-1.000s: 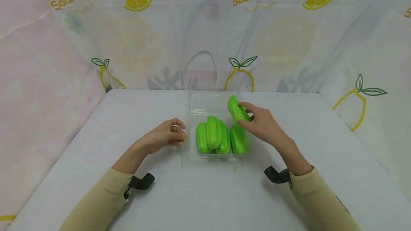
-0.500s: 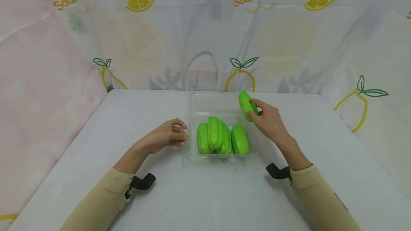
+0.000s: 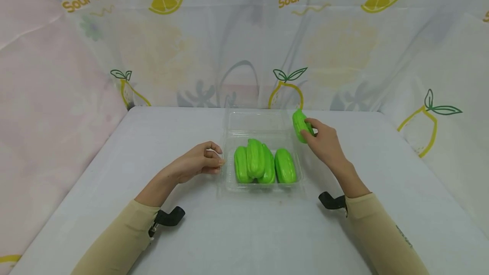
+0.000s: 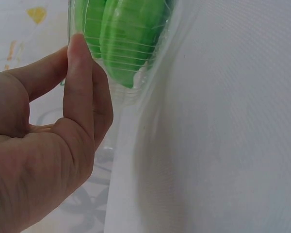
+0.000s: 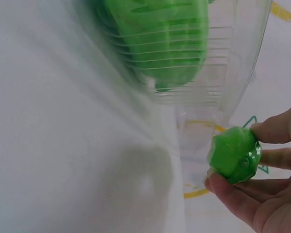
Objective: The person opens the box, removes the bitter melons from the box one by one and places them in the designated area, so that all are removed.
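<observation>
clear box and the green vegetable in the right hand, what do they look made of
The clear box: probably thin, glossy plastic, by its see-through, ribbed wall.
The green vegetable in the right hand: perhaps moulded plastic or coated foam, by its even bright green and shiny highlights; material uncertain.

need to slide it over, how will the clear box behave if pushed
The box may flex, looking thin and ribbed. It is probably light, being clear plastic, though the green vegetables inside should steady it. The open lid, spread out behind, could wobble.
</observation>
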`<action>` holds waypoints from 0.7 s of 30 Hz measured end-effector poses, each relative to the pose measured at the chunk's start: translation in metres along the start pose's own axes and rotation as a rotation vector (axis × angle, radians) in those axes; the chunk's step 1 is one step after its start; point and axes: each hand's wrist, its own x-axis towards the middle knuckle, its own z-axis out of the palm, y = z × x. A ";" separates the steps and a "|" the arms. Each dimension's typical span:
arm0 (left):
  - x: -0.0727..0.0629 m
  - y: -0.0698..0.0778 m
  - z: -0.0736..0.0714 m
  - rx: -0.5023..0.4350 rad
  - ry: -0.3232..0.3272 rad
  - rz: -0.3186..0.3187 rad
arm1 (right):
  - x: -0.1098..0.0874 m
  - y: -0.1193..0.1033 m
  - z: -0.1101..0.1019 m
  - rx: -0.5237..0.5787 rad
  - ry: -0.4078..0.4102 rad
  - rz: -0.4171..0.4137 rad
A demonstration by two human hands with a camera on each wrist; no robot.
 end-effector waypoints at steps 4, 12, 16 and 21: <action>0.000 0.000 -0.001 -0.001 0.000 0.001 | 0.001 0.005 0.002 -0.033 -0.029 0.015; -0.001 0.000 0.000 -0.001 -0.004 0.004 | 0.004 0.017 0.010 -0.086 -0.074 0.027; -0.001 0.001 0.001 -0.003 -0.008 0.009 | 0.005 0.022 0.015 -0.098 -0.088 0.022; -0.002 0.002 0.001 -0.002 -0.009 0.011 | 0.005 0.023 0.018 -0.105 -0.087 0.020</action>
